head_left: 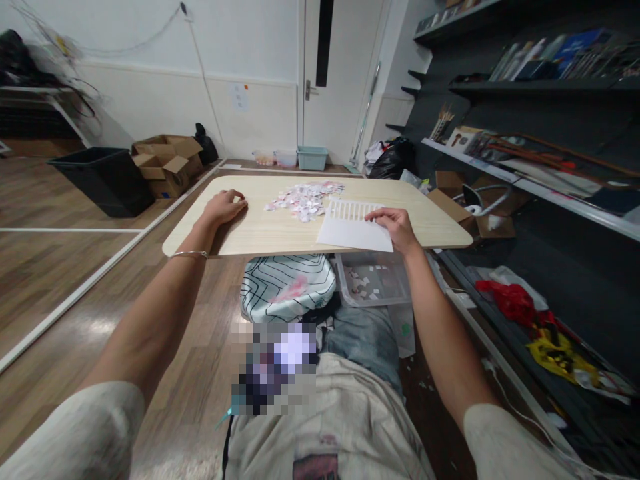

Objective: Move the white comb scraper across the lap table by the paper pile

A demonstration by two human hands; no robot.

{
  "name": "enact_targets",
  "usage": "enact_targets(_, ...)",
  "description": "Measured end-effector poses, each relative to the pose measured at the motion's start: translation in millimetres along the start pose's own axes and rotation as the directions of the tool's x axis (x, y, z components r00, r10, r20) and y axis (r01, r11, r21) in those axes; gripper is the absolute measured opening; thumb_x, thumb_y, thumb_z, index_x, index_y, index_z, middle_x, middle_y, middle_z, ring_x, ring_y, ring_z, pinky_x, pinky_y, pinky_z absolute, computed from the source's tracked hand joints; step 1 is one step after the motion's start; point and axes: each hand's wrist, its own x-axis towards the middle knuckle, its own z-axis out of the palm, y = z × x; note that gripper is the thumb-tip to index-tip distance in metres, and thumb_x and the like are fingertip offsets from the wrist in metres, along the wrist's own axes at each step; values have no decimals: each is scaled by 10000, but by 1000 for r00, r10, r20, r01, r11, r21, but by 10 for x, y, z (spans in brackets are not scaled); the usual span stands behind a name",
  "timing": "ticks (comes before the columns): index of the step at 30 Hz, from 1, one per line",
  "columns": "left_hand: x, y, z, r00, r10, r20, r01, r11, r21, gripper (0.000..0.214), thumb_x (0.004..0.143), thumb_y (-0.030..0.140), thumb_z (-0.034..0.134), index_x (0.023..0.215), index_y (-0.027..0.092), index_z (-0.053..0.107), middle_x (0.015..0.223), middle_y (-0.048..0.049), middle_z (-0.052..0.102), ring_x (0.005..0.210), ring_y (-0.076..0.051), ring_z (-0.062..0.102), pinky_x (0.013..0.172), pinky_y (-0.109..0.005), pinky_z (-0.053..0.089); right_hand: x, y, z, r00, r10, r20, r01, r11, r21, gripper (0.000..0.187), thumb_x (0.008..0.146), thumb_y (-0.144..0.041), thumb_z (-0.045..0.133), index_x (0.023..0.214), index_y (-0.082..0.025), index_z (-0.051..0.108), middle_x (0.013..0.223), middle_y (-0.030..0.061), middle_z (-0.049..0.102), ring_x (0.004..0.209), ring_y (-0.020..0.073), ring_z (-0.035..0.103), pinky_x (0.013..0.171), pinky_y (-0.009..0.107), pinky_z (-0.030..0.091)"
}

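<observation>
A white sheet of paper [353,235] lies near the front of the table [430,213], with a row of narrow slots along its upper part. At its right side my right hand [397,225] has its fingers pressed together on the slotted part; whether a small scrap is between the fingertips I cannot make out. Behind the sheet, a loose heap of small white paper scraps [305,201], some with pink or red marks, spreads over the table. My left hand [226,205] rests on the left part of the tabletop, fingers loosely bent and apart, holding nothing.
Below the front edge stand a clear plastic bin [375,283] with scraps inside and a patterned cushioned seat [287,287]. A black trash bin [105,180] and cardboard boxes [165,163] stand at left. Dark shelves [540,120] line the right side.
</observation>
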Motion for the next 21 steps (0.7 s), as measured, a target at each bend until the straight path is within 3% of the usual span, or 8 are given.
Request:
enact_targets(5, -3, 42, 12, 997, -72, -11, 72, 997, -27, 621, 1040, 616, 664, 1474, 207, 840, 1553, -213, 758, 1472, -464, 683, 1312, -565, 548, 24, 16, 5, 999, 5, -44, -3, 999, 35, 221, 652, -334, 702, 741, -233, 877, 846, 77, 845, 734, 204, 568, 676, 351, 380)
enact_targets(10, -6, 46, 3, 997, -76, -10, 76, 997, -24, 600, 1035, 577, 659, 1479, 217, 841, 1530, -213, 766, 1462, -478, 689, 1304, -597, 553, 32, 35, 22, 998, -6, 66, 6, 1000, -11, 255, 643, -375, 715, 767, -239, 891, 835, 61, 849, 677, 176, 501, 656, 335, 333)
enact_targets(16, 0, 21, 22, 998, -65, -17, 64, 998, -29, 612, 1036, 588, 663, 1476, 201, 840, 1537, -222, 760, 1471, -485, 681, 1307, -598, 551, 1, 11, -22, 986, -26, 167, 25, 1000, 5, 268, 646, -406, 767, 780, -230, 918, 810, 65, 841, 703, 186, 560, 658, 332, 366)
enact_targets(18, 10, 9, 31, 998, -54, -23, 54, 998, -28, 602, 1030, 560, 657, 1471, 194, 840, 1538, -228, 767, 1467, -489, 682, 1301, -611, 557, 12, 27, -39, 992, 3, 125, -6, 1000, 24, 265, 639, -390, 762, 784, -228, 915, 821, 67, 846, 717, 195, 587, 665, 335, 399)
enact_targets(21, 30, -7, 43, 999, -45, -31, 44, 999, -17, 586, 1014, 535, 648, 1461, 211, 844, 1505, -212, 793, 1452, -470, 693, 1285, -599, 576, 80, 88, -49, 996, 25, -87, -16, 995, 99, 229, 628, -352, 718, 756, -235, 868, 852, 65, 847, 781, 216, 654, 709, 339, 478)
